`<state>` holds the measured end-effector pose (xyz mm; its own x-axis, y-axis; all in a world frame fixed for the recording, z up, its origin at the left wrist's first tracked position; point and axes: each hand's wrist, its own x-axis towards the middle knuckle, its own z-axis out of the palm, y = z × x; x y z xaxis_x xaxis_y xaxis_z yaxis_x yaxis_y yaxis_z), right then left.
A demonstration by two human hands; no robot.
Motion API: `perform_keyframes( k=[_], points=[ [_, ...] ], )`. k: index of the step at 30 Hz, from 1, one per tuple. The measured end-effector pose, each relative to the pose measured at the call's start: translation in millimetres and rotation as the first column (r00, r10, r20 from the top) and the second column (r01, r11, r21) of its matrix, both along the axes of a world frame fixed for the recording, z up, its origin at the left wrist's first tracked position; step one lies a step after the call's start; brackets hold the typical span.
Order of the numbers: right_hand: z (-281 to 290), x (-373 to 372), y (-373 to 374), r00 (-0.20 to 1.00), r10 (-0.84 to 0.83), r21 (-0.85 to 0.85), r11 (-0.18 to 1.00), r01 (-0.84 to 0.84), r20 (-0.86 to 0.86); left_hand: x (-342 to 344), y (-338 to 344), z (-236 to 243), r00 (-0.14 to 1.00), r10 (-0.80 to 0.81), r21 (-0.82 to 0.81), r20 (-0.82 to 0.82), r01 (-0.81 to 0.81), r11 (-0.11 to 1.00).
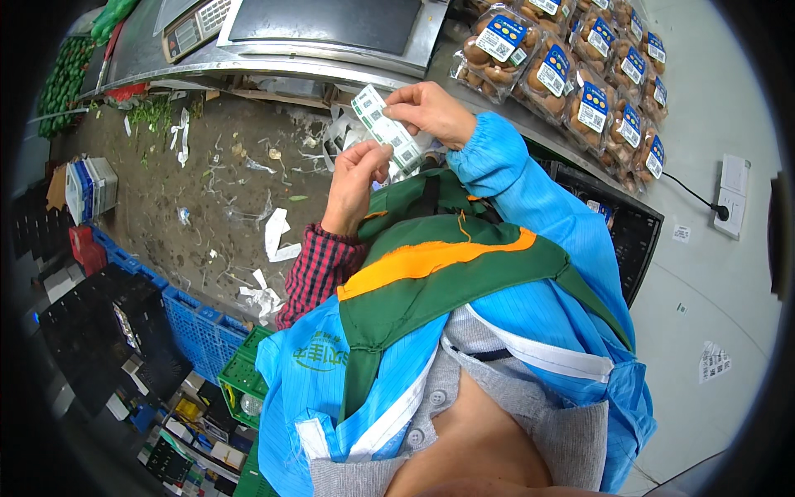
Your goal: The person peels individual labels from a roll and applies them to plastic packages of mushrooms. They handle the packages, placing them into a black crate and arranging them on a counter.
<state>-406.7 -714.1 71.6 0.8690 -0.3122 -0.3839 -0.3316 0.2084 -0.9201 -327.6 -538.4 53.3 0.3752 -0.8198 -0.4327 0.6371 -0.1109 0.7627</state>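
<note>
Head view: the left hand's (354, 184) thumb and fingers pinch the lower left edge of a white label strip (386, 126) printed with square codes and green marks. The right hand (440, 114) grips the strip's upper right edge between thumb and curled fingers, so it is held slantwise between both hands in front of the green-and-orange apron (447, 257).

Just beyond the right hand, clear plastic packs (591, 112) crowd the right end of the metal table (132, 56), some leaning on others. Each visible pack is filled with brown, rounded produce that looks like mushrooms and bears a blue-and-white label. Below that end stands a black crate (642, 248); a labelled pack shows inside, the rest being shadowed.

Past the left forearm, paper scraps (277, 236) litter the floor (228, 161). Further toward the lower left, a green crate (241, 364) contains a rounded, clear plastic item (251, 404); a blue crate (197, 327) adjoins it, its contents unclear. At the far upper left, a green mesh bag (61, 93) bulges with small green pieces, near a keypad scale (195, 31).
</note>
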Motion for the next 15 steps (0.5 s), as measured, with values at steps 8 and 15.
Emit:
perform_keyframes(
  k=[8, 15],
  points=[
    [-16, -7, 2, 0.989, 0.151, 0.106, 0.983, -0.151, 0.008, 33, -1, 2, 0.967, 0.253, -0.029, -0.011, -0.254, 0.967],
    [-10, -8, 3, 0.985, 0.168, 0.080, 0.982, -0.170, 0.038, 42, -2, -2, 0.948, 0.315, -0.015, 0.034, -0.315, 0.949]
  ],
)
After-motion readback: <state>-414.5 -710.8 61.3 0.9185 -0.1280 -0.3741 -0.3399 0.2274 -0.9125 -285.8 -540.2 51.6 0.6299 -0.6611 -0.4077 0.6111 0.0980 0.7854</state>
